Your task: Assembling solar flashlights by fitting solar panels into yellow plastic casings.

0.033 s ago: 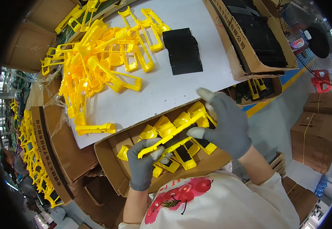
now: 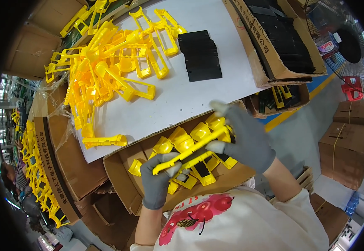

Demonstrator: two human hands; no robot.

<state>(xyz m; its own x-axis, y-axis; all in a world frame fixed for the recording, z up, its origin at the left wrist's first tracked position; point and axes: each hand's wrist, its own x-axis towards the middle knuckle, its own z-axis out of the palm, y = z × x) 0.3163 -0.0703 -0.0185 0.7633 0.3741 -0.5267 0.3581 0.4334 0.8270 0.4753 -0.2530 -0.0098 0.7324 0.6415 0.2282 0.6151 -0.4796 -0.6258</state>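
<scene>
My left hand [image 2: 157, 180], in a grey glove with pale fingertips, is closed around the lower-left end of a yellow plastic frame [image 2: 194, 147]. My right hand [image 2: 249, 138], gloved the same way, cups the frame's upper-right end. Its thumb presses on the near side, while the forefinger sticks out past the end; the other fingertips are partly hidden. A dark strip shows along the frame's inside. Beneath both hands is an open cardboard box [image 2: 121, 173] holding a row of yellow frames [image 2: 181, 139], some with black panels inside them.
On the white table [image 2: 171, 106] lie a heap of yellow frames [image 2: 102, 67] and a stack of black strips [image 2: 201, 56]. A carton of black strips [image 2: 288, 42] sits at the far right. Another carton [image 2: 50, 167] with yellow frames stands left. A fan [image 2: 351, 46] is beyond.
The upper-right end of the held frame has dipped slightly toward me, and my right hand has shifted a little with it. My left hand has barely moved.
</scene>
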